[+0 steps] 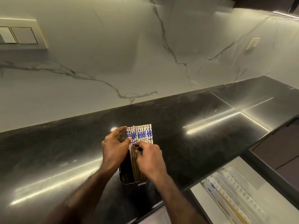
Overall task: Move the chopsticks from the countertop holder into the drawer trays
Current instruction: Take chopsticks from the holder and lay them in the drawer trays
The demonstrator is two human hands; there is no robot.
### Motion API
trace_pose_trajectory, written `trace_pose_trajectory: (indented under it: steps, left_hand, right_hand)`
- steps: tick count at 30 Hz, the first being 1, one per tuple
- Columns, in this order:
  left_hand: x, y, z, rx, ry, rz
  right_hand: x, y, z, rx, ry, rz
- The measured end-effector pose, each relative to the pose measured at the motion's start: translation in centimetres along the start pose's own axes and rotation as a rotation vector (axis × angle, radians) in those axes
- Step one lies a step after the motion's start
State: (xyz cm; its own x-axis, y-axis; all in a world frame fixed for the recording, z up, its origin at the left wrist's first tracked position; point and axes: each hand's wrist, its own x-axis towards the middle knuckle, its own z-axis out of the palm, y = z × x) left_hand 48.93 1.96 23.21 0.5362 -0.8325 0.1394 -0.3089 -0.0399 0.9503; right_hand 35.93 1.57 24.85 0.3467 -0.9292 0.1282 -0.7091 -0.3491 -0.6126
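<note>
A row of several chopsticks (142, 135) with white and blue patterned tops stands upright in a black holder (129, 175) on the dark countertop (202, 126). My left hand (115, 149) grips the left side of the row near the tops. My right hand (150, 159) pinches the shafts just below the patterned part. At the lower right an open drawer holds white trays (242, 191), and a pair of chopsticks (226, 202) with the same blue pattern lies in the left tray.
A marble backsplash (113, 62) rises behind the counter, with a wall outlet (252, 43) at the right and switch plates (22, 35) at the left. The drawer's dark front edge (267, 173) runs beside the trays.
</note>
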Motion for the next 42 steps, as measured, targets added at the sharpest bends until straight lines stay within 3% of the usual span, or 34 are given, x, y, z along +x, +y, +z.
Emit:
trace_pose_trajectory:
  steps: [8,20,29,34,42]
  left_hand:
    - [0.7,-1.0,0.4,-0.213,-0.015,-0.099]
    - [1.0,-0.9,0.2,-0.334,-0.070,-0.118]
    - [3.3,7.5,-2.1,-0.445,-0.225,0.048]
    - [3.9,12.7,-1.5,-0.569,-0.301,0.071]
    - [-0.2,16.9,2.5,-0.634,-0.377,0.091]
  right_hand:
    - [-0.1,0.5,1.3,-0.004,0.009,0.037]
    - [0.1,1.1,1.7,0.060,-0.004,0.041]
    - [1.5,1.1,-1.4,0.332,-0.217,0.090]
    - [0.8,1.8,-4.9,0.588,-0.246,0.074]
    - [-3.3,5.0,-12.1,0.589,-0.175,0.039]
